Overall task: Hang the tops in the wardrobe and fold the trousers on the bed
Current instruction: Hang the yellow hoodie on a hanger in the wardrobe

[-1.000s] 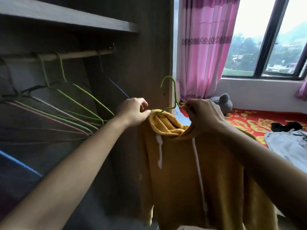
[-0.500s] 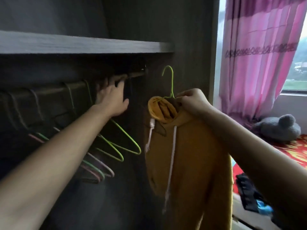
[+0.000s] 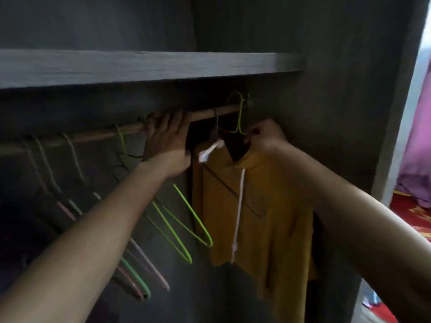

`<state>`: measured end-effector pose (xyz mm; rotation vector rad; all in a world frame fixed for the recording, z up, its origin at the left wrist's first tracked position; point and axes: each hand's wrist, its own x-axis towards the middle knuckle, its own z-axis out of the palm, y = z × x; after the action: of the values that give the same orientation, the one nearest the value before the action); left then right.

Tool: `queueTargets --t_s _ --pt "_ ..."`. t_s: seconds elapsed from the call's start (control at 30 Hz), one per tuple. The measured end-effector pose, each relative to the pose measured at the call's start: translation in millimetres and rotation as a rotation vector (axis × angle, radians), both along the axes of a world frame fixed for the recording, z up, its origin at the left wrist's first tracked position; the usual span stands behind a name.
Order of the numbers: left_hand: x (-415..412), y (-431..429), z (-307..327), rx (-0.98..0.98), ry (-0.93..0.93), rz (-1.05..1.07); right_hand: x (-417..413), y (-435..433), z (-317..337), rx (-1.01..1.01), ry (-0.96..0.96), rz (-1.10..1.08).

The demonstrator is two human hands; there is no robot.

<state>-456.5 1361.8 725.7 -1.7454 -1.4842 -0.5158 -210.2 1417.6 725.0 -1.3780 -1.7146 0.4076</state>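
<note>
A mustard-yellow hoodie [image 3: 268,206] with white drawstrings hangs on a green wire hanger [image 3: 240,113] inside the dark wardrobe. The hanger's hook reaches over the wooden rail [image 3: 217,113] at its right end. My right hand [image 3: 265,138] grips the hoodie's collar at the hanger's shoulder. My left hand [image 3: 168,141] lies against the rail to the left of the hoodie, fingers reaching up over the rail.
Several empty wire hangers [image 3: 177,220], green, pink and white, hang on the rail to the left. A wardrobe shelf [image 3: 140,66] runs just above the rail. The wardrobe's side wall [image 3: 338,113] is close on the right; a pink curtain [image 3: 419,148] and red bedding [image 3: 410,210] show beyond.
My right hand has carried the hoodie on its hanger from outside the wardrobe up to the rail's right end. My left hand has stayed on the rail.
</note>
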Motion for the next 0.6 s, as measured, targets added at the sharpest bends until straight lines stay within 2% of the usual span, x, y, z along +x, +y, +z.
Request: queueTargets --t_s 0.07,0.27,0.37,0.5,0.6 --pt "-1 2 -2 0.003 0.017 0.017 0 10 -16 -0.023 -0.074 0.026" --pt "-4 3 -5 0.028 0.037 0.009 1 12 -37 0.105 -0.111 0.043" --pt "-3 0 -4 0.014 0.019 0.006 0 0 -49 0.174 -0.221 0.051" --pt "3 -8 -2 -0.038 -0.01 0.019 -1 -17 -54 0.121 -0.344 0.014" --pt "8 -21 2 -0.065 -0.022 0.004 3 -39 -64 0.139 -0.349 -0.042"
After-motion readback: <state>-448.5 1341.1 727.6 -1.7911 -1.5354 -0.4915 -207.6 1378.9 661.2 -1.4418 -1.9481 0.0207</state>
